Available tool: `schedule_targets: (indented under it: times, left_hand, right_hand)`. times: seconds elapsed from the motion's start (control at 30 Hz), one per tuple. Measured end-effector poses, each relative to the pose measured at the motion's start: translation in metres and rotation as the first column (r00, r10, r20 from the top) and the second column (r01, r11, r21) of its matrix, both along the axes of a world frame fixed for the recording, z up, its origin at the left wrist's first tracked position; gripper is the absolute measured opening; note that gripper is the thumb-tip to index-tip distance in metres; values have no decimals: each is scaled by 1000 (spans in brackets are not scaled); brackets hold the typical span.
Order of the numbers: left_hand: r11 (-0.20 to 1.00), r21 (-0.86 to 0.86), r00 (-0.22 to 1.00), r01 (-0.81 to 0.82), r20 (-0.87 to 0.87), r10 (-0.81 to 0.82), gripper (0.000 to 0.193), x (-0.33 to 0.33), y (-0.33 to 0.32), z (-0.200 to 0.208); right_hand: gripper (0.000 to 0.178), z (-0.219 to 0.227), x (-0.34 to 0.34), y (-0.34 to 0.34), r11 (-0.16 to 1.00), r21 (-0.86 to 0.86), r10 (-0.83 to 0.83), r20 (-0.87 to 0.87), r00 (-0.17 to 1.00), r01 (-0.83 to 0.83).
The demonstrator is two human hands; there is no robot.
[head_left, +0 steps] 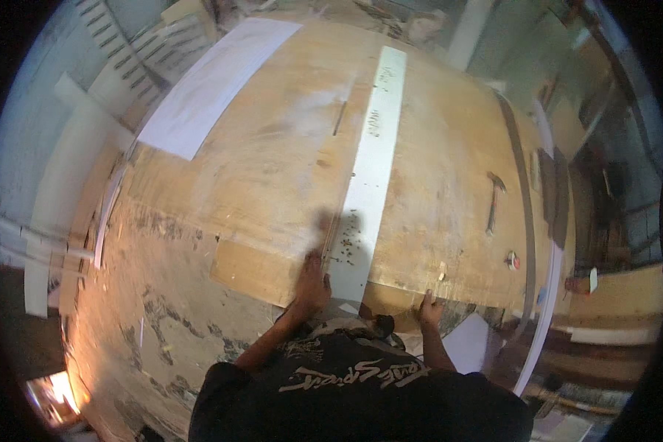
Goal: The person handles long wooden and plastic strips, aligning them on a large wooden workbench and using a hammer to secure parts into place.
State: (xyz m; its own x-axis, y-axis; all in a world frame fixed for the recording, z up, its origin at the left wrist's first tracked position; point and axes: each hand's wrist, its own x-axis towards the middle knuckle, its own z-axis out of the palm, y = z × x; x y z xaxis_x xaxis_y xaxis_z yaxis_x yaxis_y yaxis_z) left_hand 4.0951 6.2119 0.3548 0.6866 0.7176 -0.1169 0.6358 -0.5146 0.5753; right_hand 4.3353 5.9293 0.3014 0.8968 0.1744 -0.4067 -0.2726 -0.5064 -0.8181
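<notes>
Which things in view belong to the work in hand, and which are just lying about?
Apparently in the work:
- white strip, left hand at its near left edge
- small pieces scattered on it
- wooden board beneath, right hand at its near edge

Probably just lying about:
- hammer
- small red-and-white object
- wide white sheet

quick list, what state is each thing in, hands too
left hand: by the white strip's near end, grip unclear
right hand: at the worktop's near edge, grip unclear
white strip: flat, dark markings
small dark pieces: loosely scattered on the strip
hammer: lying down, unheld
white sheet: lying flat
worktop: stained
</notes>
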Motion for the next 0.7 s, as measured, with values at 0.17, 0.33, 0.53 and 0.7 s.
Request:
schedule_targets:
  times: [0.17, 0.33, 0.53, 0.7]
  left_hand:
    - [994, 92, 995, -60, 90, 51, 67, -14, -4, -17]
    - [995, 64, 995, -81, 66, 77, 68, 0, -28, -3]
    - [989, 102, 992, -105, 83, 97, 69, -13, -22, -2]
    - [989, 110, 993, -96, 73, 89, 64, -8, -19, -6]
  right_hand:
    - [85, 14, 4, 21, 940, -330, 100, 26, 995, -86]
    - [77, -12, 9, 7, 919, -383, -48, 123, 991, 92]
    - [70, 29, 26, 53, 721, -489, -110, 620, 777, 492]
    - [78, 30, 155, 92, 844, -331, -53, 732, 679, 423]
